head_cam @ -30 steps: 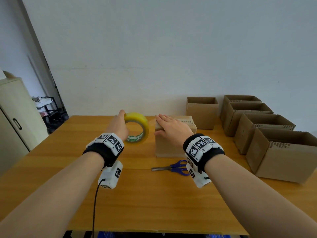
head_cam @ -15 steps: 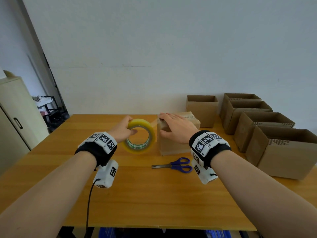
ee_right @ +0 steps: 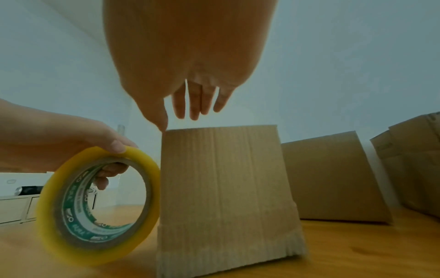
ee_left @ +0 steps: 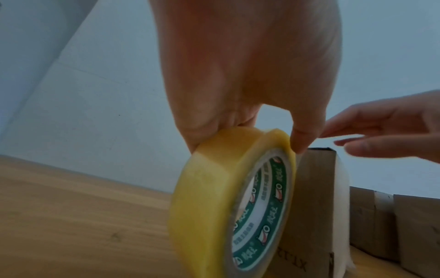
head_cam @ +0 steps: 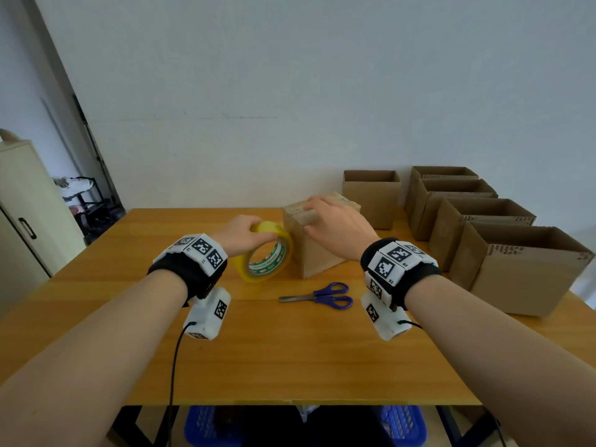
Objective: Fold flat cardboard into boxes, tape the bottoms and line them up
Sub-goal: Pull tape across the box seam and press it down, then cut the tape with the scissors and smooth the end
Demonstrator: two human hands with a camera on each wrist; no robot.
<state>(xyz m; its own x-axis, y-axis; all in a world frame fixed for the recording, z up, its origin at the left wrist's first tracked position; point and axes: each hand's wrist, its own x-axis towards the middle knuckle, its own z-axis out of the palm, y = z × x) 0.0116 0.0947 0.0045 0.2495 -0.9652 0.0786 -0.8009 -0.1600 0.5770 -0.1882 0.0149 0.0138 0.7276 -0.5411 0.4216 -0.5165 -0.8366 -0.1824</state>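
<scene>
A small cardboard box (head_cam: 317, 250) stands bottom-up in the middle of the wooden table (head_cam: 290, 356). My right hand (head_cam: 335, 221) lies on its top with straight fingers (ee_right: 194, 101) reaching over the flaps. My left hand (head_cam: 240, 235) grips a yellow tape roll (head_cam: 266, 253) by its rim, thumb on the outside and fingers through the core. The roll (ee_left: 228, 203) hangs upright just left of the box (ee_left: 311, 203) at its side wall. In the right wrist view the roll (ee_right: 95, 205) sits beside the box (ee_right: 226, 197).
Blue-handled scissors (head_cam: 319, 295) lie on the table in front of the box. Several open cardboard boxes (head_cam: 477, 221) stand in a row along the right side, one more (head_cam: 371, 195) behind the centre. A cabinet (head_cam: 22, 214) stands far left.
My left hand brought the tape roll down and nearer, from level with the box top to its left side. The box turned slightly under my right hand, which stays on top.
</scene>
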